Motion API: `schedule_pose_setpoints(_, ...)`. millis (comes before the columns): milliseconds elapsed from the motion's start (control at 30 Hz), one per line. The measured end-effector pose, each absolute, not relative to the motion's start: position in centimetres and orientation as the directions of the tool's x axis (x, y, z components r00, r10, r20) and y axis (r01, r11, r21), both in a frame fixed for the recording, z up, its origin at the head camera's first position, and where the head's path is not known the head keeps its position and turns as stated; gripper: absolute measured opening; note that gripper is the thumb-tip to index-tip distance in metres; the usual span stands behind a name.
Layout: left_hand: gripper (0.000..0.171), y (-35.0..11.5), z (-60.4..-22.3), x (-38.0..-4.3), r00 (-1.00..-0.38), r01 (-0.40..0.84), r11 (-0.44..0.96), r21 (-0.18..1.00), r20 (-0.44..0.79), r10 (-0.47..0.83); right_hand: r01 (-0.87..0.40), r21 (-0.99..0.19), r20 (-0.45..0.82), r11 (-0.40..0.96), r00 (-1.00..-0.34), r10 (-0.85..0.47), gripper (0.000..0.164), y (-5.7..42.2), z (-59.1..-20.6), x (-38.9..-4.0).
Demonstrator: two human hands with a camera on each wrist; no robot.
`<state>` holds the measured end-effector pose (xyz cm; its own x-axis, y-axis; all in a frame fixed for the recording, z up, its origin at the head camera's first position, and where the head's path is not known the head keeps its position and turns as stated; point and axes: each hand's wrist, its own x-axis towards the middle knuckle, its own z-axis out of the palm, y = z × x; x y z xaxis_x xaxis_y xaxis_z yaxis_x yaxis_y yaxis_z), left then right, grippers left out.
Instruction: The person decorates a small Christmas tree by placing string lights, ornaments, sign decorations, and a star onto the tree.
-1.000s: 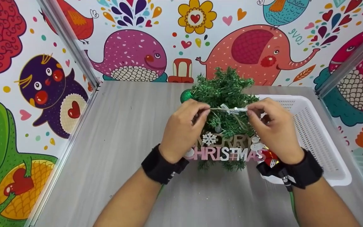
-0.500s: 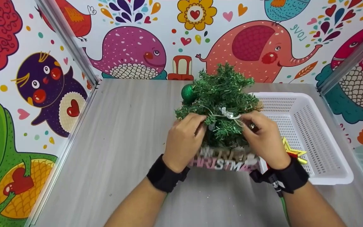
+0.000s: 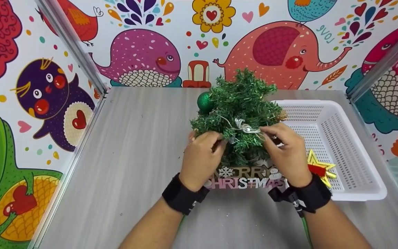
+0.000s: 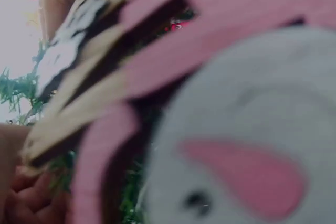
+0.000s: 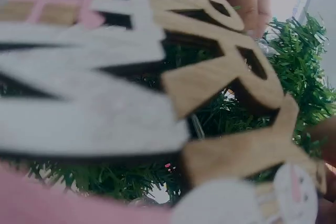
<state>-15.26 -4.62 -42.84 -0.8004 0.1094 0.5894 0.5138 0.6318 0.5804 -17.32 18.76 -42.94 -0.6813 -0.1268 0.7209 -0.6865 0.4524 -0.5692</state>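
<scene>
A small green Christmas tree stands in the middle, with a wooden "MERRY CHRISTMAS" sign in front of its lower branches. A thin cord with a clear plastic bow-like piece lies across the front foliage. My right hand pinches the right end of this cord between thumb and forefinger. At the left, my left hand has its thumb and forefinger together on the cord among the branches, the tips partly hidden by needles. The sign's pink letters and wooden letters loom large in the wrist views.
A green glitter ball hangs at the tree's upper left. Right of the tree stands a white perforated basket with a gold star bearing a red piece. Printed panels wall the grey table at the back and sides.
Both hands have come down and closer together, bringing the cord from taut in front of the tree onto its foliage. The sign now sits lower, and the star in the basket has come into view.
</scene>
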Motion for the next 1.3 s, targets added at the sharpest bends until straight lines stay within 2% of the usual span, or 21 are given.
schedule_pose_setpoints(200, 0.004, -4.7, -43.0, -15.1, -0.8, 0.52, 0.609, 0.599, 0.591, 0.101, -0.712, -0.528, 0.728, 0.463, -0.66, -0.185, 0.035, 18.9, -43.6, -17.1)
schedule_pose_setpoints(400, 0.019, -5.1, -42.9, -14.8, -0.785, 0.532, 0.593, 0.605, 0.615, 0.078, -0.713, -0.527, 0.728, 0.463, -0.66, -0.186, 0.037, 19.2, -43.4, -16.5)
schedule_pose_setpoints(700, 0.022, -6.0, -43.7, -13.7, -0.72, 0.583, 0.625, 0.518, 0.686, 0.103, -0.672, -0.56, 0.715, 0.484, -0.687, -0.128, 0.032, 21.2, -43.5, -15.7)
schedule_pose_setpoints(933, 0.023, -8.8, -45.6, -11.4, -0.643, 0.578, 0.676, 0.457, 0.765, 0.032, -0.589, -0.568, 0.708, 0.575, -0.705, -0.024, 0.027, 26.5, -43.5, -17.0)
schedule_pose_setpoints(1067, 0.024, -10.8, -48.1, -10.0, -0.665, 0.529, 0.686, 0.499, 0.746, -0.03, -0.456, -0.564, 0.594, 0.688, -0.803, -0.046, 0.023, 29.9, -42.9, -18.2)
schedule_pose_setpoints(1200, 0.023, -12.2, -50.4, -8.6, -0.722, 0.442, 0.703, 0.556, 0.686, -0.088, -0.327, -0.455, 0.345, 0.829, -0.922, -0.175, 0.031, 32.7, -43.2, -19.8)
schedule_pose_setpoints(1300, 0.021, -12.9, -51.4, -8.0, -0.76, 0.385, 0.714, 0.585, 0.64, -0.115, -0.318, -0.353, 0.157, 0.88, -0.947, -0.28, 0.041, 34.3, -44.3, -21.0)
